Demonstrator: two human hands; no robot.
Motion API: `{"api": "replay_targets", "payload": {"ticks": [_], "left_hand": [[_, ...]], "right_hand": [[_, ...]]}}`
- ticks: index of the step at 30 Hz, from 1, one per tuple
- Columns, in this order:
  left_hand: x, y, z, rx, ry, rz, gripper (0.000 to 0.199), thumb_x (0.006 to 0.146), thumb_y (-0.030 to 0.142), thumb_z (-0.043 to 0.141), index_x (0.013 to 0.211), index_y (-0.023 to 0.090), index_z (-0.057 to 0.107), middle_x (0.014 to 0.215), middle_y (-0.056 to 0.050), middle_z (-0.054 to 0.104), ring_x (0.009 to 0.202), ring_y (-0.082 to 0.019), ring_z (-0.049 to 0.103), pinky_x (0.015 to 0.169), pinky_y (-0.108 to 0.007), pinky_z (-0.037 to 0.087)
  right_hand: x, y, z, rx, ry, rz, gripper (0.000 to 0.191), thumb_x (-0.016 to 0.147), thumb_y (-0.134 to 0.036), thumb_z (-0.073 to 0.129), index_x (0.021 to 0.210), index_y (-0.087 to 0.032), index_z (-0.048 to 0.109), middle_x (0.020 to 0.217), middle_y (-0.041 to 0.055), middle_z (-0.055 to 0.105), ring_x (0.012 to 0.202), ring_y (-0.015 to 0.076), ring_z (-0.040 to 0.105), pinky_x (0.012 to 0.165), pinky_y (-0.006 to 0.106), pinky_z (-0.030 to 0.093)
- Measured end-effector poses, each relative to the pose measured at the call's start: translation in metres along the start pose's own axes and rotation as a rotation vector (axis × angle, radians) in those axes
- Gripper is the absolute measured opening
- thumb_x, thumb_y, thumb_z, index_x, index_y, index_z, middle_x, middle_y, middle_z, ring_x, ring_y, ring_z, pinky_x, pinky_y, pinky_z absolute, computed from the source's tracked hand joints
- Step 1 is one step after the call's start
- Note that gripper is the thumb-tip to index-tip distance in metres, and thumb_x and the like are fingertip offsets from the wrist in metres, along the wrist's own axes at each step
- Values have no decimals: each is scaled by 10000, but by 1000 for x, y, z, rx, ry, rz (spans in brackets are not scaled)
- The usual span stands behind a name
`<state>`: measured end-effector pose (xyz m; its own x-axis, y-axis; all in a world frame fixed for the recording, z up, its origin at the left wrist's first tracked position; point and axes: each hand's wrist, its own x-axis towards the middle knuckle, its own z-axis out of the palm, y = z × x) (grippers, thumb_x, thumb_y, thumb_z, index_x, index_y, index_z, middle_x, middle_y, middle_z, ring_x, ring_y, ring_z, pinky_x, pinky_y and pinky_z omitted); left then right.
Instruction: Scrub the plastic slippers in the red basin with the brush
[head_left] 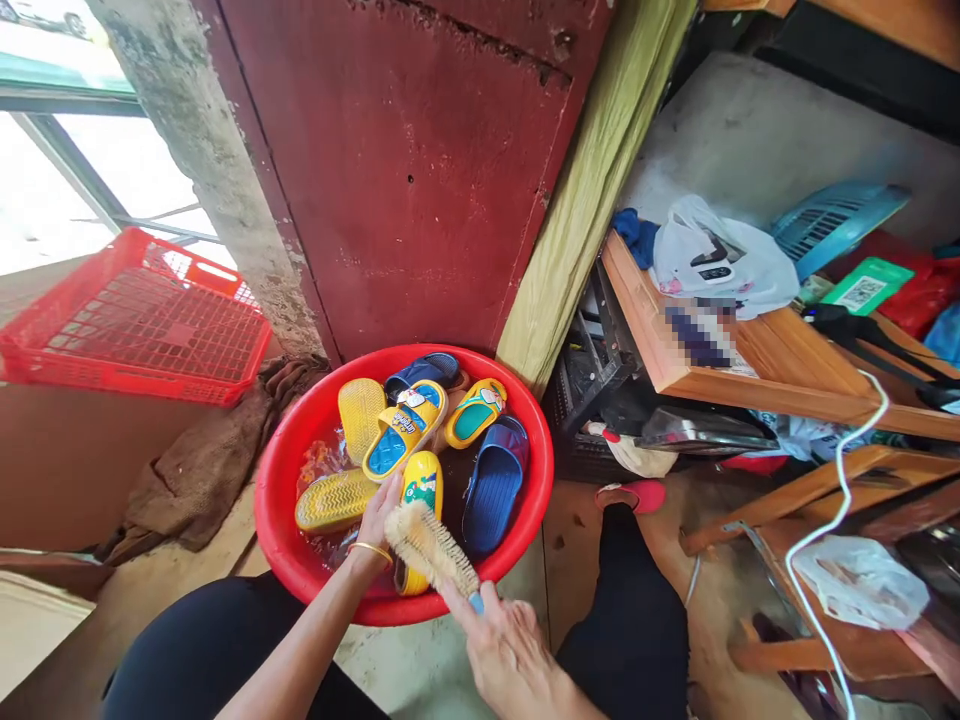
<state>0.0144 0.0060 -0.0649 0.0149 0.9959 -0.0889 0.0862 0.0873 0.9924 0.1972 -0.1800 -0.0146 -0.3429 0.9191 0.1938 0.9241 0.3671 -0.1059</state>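
Note:
A red basin [541,480] holds water and several slippers. My left hand [380,515] grips a yellow slipper with a green figure [424,478] at the basin's near side. In my right hand [501,635] is a brush with pale bristles [431,548], its head over that slipper and partly hiding it. A yellow slipper with a blue insole [390,450] lies on top of the others. To its right are a yellow one with a green insole [472,424] and a dark blue one [493,490]. Yellow soles show on the left.
Behind the basin stands a dark red door [420,200]. A red plastic crate [172,335] is at the left, with a brown cloth [199,480] below it. Wooden furniture [757,395] with bags and a white cable [832,460] fills the right side.

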Motion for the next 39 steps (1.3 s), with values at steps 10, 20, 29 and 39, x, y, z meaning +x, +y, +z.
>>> {"api": "replay_targets", "payload": {"ticks": [10,20,29,39], "left_hand": [[-5,12,13,-220,-72,-211,732,664,780,655,1020,141,680,889,-80,765,871,-282,714,784,-409,581],[-15,34,14,85,-319,11,631,779,700,593,1072,156,719,1058,-97,736,1041,-318,650,958,-447,517],[-26,25,5,212,-464,151,521,694,315,668,1188,156,622,963,-60,701,825,-249,630,783,-395,560],[-36,29,-7,325,-534,340,787,539,150,567,1322,221,611,1498,-121,461,1377,-390,398,1175,-572,287]], "right_hand": [[98,43,2,400,25,341,570,951,-183,441,1508,-303,449,1113,88,701,941,217,697,845,323,558],[95,30,36,1266,238,703,696,978,-449,395,1584,-174,192,1034,106,691,725,201,715,480,281,586],[70,35,-13,354,7,144,525,995,-208,379,1509,-287,453,1016,84,707,860,197,699,796,280,564],[46,99,-45,340,-155,166,406,1024,-328,417,1386,-364,598,956,28,746,855,205,716,791,314,568]]}}
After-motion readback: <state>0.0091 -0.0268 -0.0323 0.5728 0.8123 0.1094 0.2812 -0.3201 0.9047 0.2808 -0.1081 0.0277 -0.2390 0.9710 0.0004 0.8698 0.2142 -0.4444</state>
